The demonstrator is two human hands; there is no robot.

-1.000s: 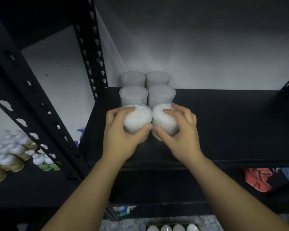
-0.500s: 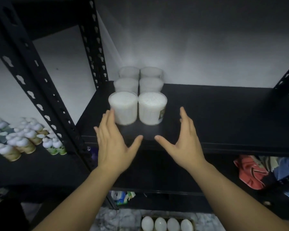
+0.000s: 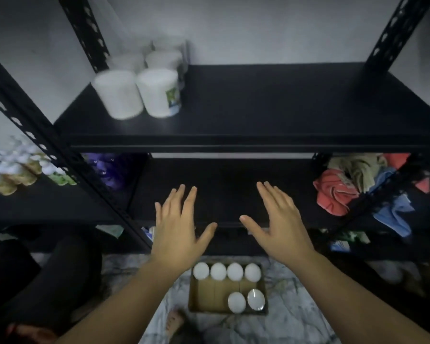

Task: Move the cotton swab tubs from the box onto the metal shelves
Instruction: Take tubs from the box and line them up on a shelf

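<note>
Below the shelf edge, the left hand and right hand hover with fingers spread, holding nothing. Six tubs stand upright in the box on the floor, directly beneath both hands; the rest sit on the upper shelf.

Crumpled clothes — red, blue, khaki — on the lower right shelf; small white-capped bottles stand at left; purple bag between them.
</note>
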